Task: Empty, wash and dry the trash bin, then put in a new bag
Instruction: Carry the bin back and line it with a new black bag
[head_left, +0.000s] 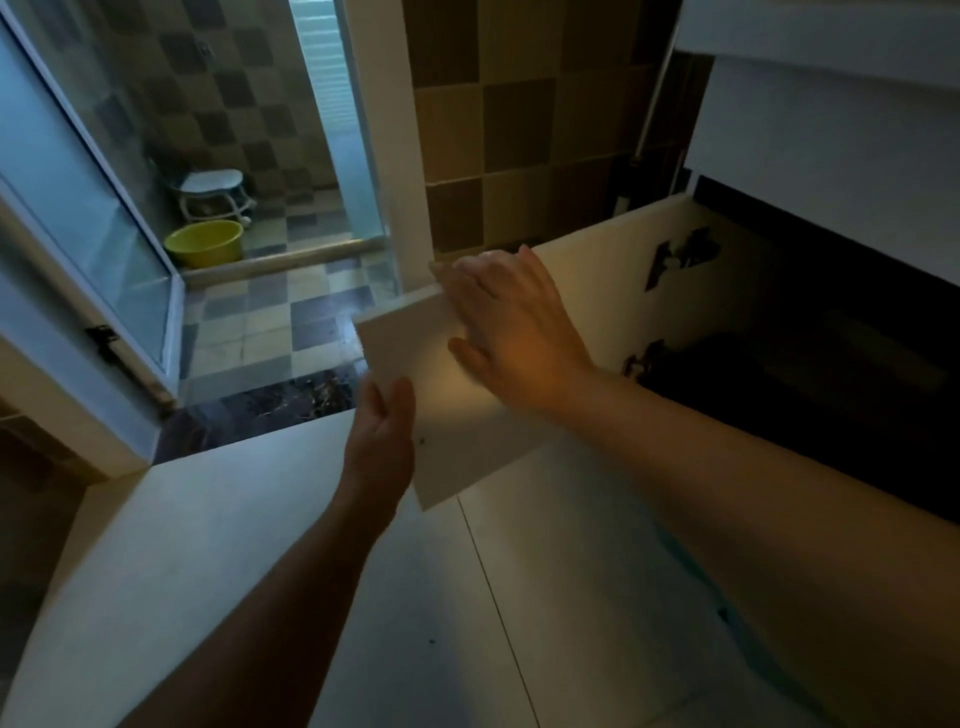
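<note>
Glass door (78, 208): at the far left, swung open, a dark latch on its frame low down.
Shower area: behind the glass, walled in checkered tiles; a white stool (213, 182) stands at the back wall.
Basin (204, 243): yellow-green, round, on the tiled floor just in front of the stool.
Floor (270, 322): checkered tiles in pale and dark squares, wet and shiny; a dark marble threshold strip (260, 410) lies at its near edge.
Left hand (382, 436): reaches forward from the lower left; the grip pinches the lower left edge of the cabinet door, thumb on the near face, the other fingers hidden behind the panel.
Cabinet door (415, 353): white, flat panel, swung outward and seen nearly edge-on; dark hinges sit on its inner side toward the right.
Right hand (511, 322): laid flat on the inner face of the cabinet door near its top edge, fingers straight and spread, holding nothing, a little blurred.
Cabinet interior (805, 353): dark, to the right of the door; its contents cannot be made out.
Vanity (831, 104): white body of the unit above the opening, at the upper right.
Trash bin: not visible anywhere in the head view; whether it sits in the dark cabinet cannot be told.
Near surface (234, 545): a pale flat surface spans the foreground beneath both forearms.
</note>
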